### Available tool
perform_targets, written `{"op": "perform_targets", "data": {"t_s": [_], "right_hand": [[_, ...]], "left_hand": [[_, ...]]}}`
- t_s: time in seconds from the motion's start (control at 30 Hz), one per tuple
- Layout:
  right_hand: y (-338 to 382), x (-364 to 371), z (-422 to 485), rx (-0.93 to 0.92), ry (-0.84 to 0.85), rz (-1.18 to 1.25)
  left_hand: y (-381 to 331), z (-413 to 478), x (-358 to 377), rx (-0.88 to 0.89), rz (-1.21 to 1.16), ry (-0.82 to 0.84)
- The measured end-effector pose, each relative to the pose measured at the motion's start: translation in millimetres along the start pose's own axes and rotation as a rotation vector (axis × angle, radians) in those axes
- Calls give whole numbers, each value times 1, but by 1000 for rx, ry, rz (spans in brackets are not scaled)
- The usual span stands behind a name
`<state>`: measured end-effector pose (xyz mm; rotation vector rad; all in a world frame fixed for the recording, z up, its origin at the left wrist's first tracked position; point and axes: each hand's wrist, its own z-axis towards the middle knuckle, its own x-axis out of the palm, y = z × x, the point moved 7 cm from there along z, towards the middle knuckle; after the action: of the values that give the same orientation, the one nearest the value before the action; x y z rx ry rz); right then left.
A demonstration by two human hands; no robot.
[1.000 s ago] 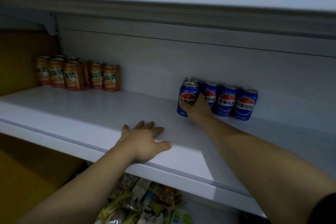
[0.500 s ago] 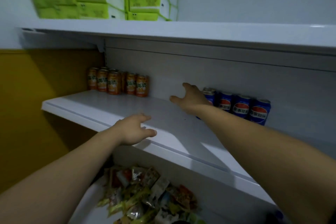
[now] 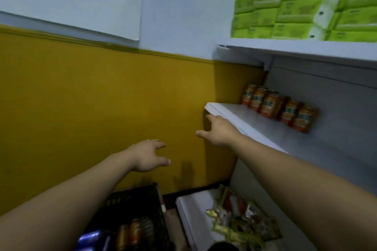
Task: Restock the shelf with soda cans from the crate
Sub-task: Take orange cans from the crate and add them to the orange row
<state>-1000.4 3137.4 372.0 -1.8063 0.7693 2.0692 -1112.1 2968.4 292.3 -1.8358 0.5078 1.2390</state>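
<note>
Green tissue packs (image 3: 295, 12) up top — snack packets (image 3: 242, 223), seemingly, below.

The large white paper sheet (image 3: 81, 0) carries big handwritten Chinese characters, the last one reading 区 and the one before it cut off, while the pale lettering on the orange soda cans (image 3: 281, 108) is too blurred to read

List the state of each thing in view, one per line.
Left hand, open, empty, in mid-air.
Right hand, open, empty, by the left end of the middle shelf.
Orange soda cans, upright in a row at that shelf's back.
Black crate, open-topped, holding cans.
Green tissue packs, stacked on the top shelf.
Snack packets, heaped loosely on the lower shelf.
</note>
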Motion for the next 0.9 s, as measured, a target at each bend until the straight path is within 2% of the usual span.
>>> {"op": "perform_targets", "data": {"t_s": [0.2,0.4,0.5,0.7,0.77,0.9], "right_hand": [[106,109,54,-246,279,-111],[167,232,85,-373,505,-120],[180,301,95,-375,617,-61],[183,434,112,-389,786,-68],[175,477,123,-355,841,-54],[146,552,142,-239,916,-28]], "left_hand": [[132,-35,14,-267,-40,-34],[237,-62,71,-516,-178,72],[282,-63,111,-624,-231,153],[354,-34,195,-729,-399,276],[372,-16,224,-723,-454,306],[398,21,274,-694,-421,361]]}}
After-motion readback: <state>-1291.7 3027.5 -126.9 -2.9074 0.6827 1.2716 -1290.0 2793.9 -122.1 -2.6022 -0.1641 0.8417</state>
